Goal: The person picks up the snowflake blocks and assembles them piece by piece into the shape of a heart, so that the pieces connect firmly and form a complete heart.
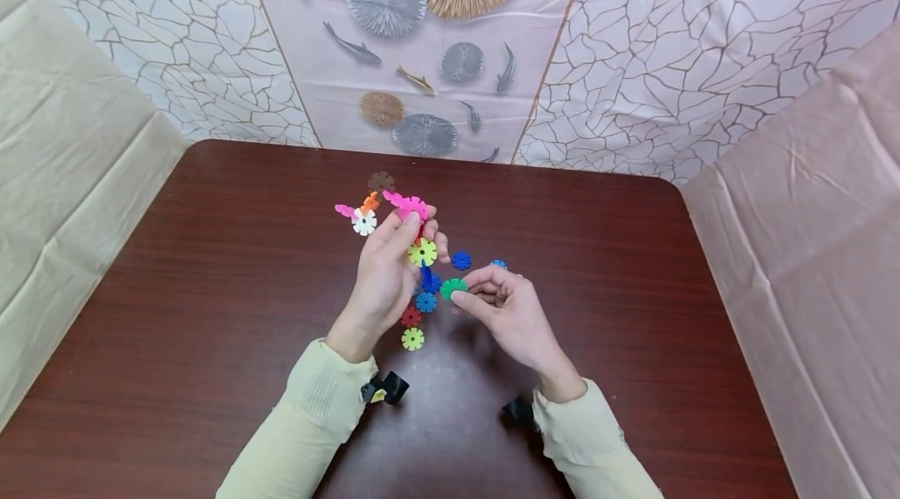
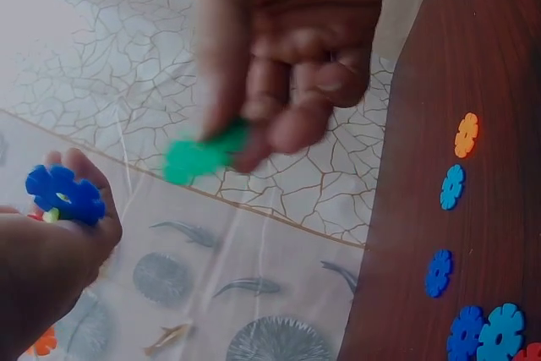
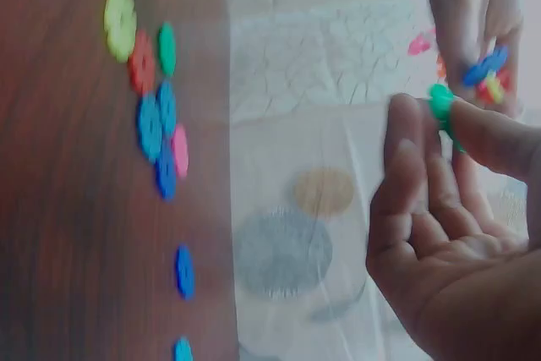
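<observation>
With my left hand (image 1: 383,272) curled round a cluster of joined snowflake discs (image 1: 401,218), I hold it up over the worktop (image 1: 211,288), pink, orange and white pieces fanning out at the top, a yellow disc (image 1: 423,252) and a blue one lower down. My right hand (image 1: 502,308) pinches one green disc (image 1: 453,288) between thumb and forefinger, just beside the cluster's lower end. To do this well, I reckon I should turn the green piece edge-on so one of its notches lines up with a notch on the cluster, then push straight in while the left grip stays firm. On the wood beneath my hands lie loose discs: I count about three blue, one red, one yellow-green (image 1: 412,339), and a brown one (image 1: 381,181) further back; others may be hidden.
</observation>
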`<state>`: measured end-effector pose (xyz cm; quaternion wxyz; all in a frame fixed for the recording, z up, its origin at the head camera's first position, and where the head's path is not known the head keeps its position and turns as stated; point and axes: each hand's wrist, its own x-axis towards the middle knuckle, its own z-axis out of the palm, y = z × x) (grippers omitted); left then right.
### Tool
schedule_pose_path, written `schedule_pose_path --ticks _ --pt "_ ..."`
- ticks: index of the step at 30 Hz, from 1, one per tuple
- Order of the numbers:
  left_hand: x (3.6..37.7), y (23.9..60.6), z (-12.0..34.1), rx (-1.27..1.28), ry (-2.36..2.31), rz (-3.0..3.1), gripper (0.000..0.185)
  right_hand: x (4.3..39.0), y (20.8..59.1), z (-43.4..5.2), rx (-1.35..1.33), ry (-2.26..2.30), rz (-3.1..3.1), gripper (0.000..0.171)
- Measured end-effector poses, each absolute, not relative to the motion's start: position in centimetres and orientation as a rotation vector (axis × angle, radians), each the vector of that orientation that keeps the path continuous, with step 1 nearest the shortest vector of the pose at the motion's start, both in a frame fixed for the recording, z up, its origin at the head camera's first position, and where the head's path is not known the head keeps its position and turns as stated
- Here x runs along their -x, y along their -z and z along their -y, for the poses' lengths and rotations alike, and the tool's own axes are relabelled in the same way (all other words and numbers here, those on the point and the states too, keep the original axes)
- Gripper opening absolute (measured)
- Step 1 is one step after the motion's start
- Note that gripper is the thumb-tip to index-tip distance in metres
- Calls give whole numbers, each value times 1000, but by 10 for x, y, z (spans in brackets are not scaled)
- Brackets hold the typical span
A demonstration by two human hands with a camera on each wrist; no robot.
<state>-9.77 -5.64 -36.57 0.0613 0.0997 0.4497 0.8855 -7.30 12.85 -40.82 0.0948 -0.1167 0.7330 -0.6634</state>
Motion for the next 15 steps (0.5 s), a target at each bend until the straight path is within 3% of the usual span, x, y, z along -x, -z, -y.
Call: schedule_pose_path --ticks 15 --pt "95 363 54 -322 -2661 -1444 25 55 403 -109 386 2139 -1922 25"
